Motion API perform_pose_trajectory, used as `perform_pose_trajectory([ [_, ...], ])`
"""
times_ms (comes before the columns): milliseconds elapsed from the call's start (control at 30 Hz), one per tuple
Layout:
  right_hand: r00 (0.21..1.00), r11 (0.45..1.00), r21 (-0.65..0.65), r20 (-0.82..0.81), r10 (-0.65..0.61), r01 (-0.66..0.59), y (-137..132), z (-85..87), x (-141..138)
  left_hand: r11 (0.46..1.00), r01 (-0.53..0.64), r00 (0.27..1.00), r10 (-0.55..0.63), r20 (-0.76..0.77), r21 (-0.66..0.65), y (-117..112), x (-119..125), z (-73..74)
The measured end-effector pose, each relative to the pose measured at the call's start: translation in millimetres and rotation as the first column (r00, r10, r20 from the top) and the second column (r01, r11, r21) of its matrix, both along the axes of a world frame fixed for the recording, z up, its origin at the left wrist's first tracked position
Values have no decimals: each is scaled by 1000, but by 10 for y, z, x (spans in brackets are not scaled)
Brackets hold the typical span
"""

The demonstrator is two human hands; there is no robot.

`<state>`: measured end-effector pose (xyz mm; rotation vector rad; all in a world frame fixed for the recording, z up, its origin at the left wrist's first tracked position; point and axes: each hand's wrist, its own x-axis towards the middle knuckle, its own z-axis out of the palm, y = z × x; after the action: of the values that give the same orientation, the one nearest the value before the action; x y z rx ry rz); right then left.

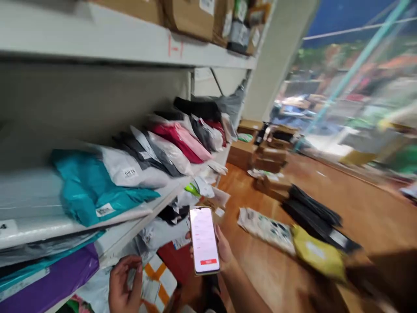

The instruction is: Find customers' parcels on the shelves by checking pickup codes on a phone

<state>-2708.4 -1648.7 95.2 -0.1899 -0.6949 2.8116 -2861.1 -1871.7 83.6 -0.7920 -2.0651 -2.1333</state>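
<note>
Phone (205,241), gripped in the right hand (225,252) with its long axis running forward, lies right of and slightly beyond the left hand (125,282), whose loosely curled fingers hold nothing visible.

Slim rectangular phone with a white display (204,239): its smooth, glass-like front glows evenly.
Crumpled teal plastic parcel (86,187): glossy film creases and catches the light beneath a flat, paper-looking white label (104,210).
Flat purple plastic parcel (61,278): smooth film shows a soft sheen.
Soft pink-and-red plastic parcel (182,141): its wrinkled surface looks satiny.
Long white shelf edge (124,39): a smooth, matt, painted-looking face bears red marking.
Brown boxy cardboard carton (192,17): dry, matt paperboard.
Pillow-shaped yellow parcel (316,252): plastic-looking, its finish blurred.
Orange-brown wood-look floor (371,206): smooth boards gleam faintly.
</note>
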Motion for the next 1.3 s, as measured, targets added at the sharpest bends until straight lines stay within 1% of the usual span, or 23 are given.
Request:
perform_pose_trajectory([
  [67,999,999,23,4,46,-46,463,117,-8,991,-122,992,123,-22,52,345,77,141],
  [133,996,995,39,15,93,-94,898,238,17,964,-238,970,241,-18,115,688,136,275],
  [200,988,987,37,26,154,-155,1288,314,63,933,-326,943,332,-18,152,986,168,388],
  [300,975,975,24,29,220,-220,1743,322,111,883,-440,885,457,-90,161,1289,170,523],
  [367,976,976,26,26,217,-218,1926,286,102,850,-497,840,522,-149,178,1394,145,607],
  [433,974,974,22,16,225,-225,2010,247,61,822,-543,800,569,-191,173,1445,84,699],
  [500,967,967,11,-3,254,-254,2013,222,1,799,-587,770,601,-213,131,1461,-27,806],
  [567,954,954,13,-20,299,-299,1963,223,-59,772,-626,749,634,-192,106,1447,-182,921],
  [600,947,947,18,-30,320,-320,1927,233,-85,746,-654,730,666,-154,125,1427,-266,975],
  [633,940,940,21,-40,340,-340,1890,250,-104,705,-691,698,708,-108,158,1396,-347,1021],
  [667,934,935,22,-49,355,-354,1854,270,-117,646,-737,649,759,-59,198,1356,-420,1055],
  [733,929,931,16,-54,366,-365,1801,311,-125,494,-827,518,855,23,269,1258,-527,1077],
  [767,927,929,14,-51,371,-371,1788,326,-122,427,-858,458,888,46,287,1208,-560,1064],
  [800,925,926,13,-43,378,-378,1784,333,-120,387,-876,419,906,59,288,1162,-580,1039],
  [833,921,921,13,-31,389,-389,1789,333,-120,372,-885,405,912,70,280,1122,-590,1006],
  [867,913,913,13,-18,407,-407,1800,325,-128,381,-886,413,908,73,265,1089,-593,971],
  [967,893,893,3,6,451,-451,1813,290,-214,474,-858,491,870,41,199,985,-580,901],
  [1000,887,887,5,9,461,-461,1794,286,-266,492,-851,505,862,30,182,937,-575,900],
  [1067,873,873,25,1,487,-487,1700,300,-396,486,-858,497,867,28,168,820,-577,934],
  [1133,844,844,65,-26,536,-533,1532,338,-540,475,-863,488,872,43,173,714,-598,1003],
  [1167,821,821,88,-47,570,-565,1428,362,-612,492,-852,507,861,48,181,685,-611,1043],
  [1233,768,772,126,-85,634,-623,1199,417,-744,571,-796,590,806,43,201,695,-623,1127],
  [1300,720,728,146,-109,685,-670,963,490,-858,650,-727,670,742,20,222,781,-600,1211],
])
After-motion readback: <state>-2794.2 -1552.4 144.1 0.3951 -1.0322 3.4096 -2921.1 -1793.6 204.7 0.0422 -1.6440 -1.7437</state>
